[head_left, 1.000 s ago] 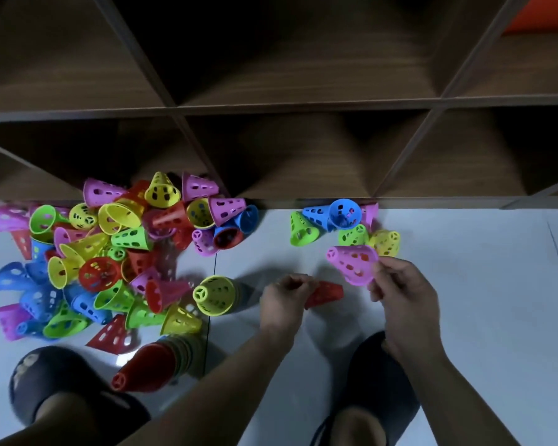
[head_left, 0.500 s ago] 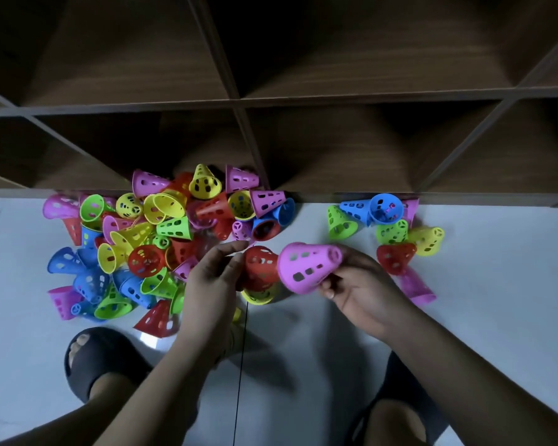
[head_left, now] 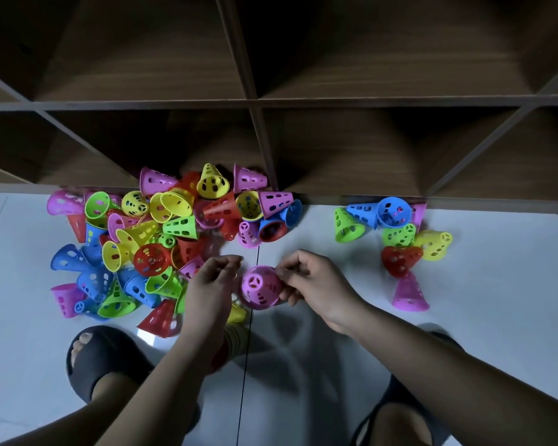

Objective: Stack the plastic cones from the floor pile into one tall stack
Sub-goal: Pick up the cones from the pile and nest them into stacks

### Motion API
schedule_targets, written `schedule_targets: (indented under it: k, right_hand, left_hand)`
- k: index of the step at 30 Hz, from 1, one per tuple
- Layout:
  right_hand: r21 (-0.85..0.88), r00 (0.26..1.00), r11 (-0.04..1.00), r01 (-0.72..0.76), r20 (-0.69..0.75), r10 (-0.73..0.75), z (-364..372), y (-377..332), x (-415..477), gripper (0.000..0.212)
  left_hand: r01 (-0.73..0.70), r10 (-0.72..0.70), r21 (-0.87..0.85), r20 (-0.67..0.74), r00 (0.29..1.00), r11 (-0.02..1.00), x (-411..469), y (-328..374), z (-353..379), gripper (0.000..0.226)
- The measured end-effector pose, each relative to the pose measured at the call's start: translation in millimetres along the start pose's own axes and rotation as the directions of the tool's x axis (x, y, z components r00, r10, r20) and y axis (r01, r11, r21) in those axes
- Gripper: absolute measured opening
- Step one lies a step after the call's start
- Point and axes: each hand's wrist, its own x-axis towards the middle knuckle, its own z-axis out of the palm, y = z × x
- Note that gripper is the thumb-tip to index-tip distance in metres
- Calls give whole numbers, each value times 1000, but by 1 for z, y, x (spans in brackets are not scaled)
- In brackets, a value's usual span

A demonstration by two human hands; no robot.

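A pink cone (head_left: 260,286) points its tip up at me on top of a stack (head_left: 232,344) whose lower rims show under my left wrist. My right hand (head_left: 316,284) pinches the pink cone's right side. Just left of that cone my left hand (head_left: 211,284) hovers with its fingers curled; whether it touches the stack is hidden. The big pile of loose cones (head_left: 161,239) in pink, yellow, green, blue and red lies on the floor to the left. A smaller group of cones (head_left: 397,233) lies to the right, with a single pink cone (head_left: 408,292) below it.
A dark wooden shelf unit (head_left: 271,104) with open compartments stands right behind both piles. My feet in black slippers (head_left: 100,358) rest on the pale floor at the lower left and lower right. A red cone (head_left: 158,320) lies beside the left foot.
My right hand has brought the pink cone from its side onto the top of the stack, tip up. My left hand has let go of the red cone beneath it.
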Motion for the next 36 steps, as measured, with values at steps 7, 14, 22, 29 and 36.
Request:
schedule_targets:
  k: [7, 14, 22, 29, 36]
  right_hand:
    - [-40, 996, 999, -14, -84, 10, -33, 19, -6, 7]
    - [-115, 894, 992, -42, -448, -14, -99, 63, -30, 10]
    - [-201, 747, 966, -160, -664, -15, -154, 95, -80, 23]
    - [-86, 742, 984, -153, -668, 57, -159, 92, -78, 25]
    - [-247, 847, 945, -214, -528, 54, -157, 101, -75, 12]
  left_hand:
    - [-97, 93, 38, 94, 991, 995, 12, 43, 16, 15]
    - [-237, 179, 156, 314, 932, 959, 9, 71, 91, 16]
    - [78, -127, 128, 445, 887, 989, 2, 34, 184, 24]
    - [236, -223, -2, 326, 919, 972, 36, 0, 220, 35]
    - [249, -224, -120, 191, 956, 961, 50, -19, 219, 14]
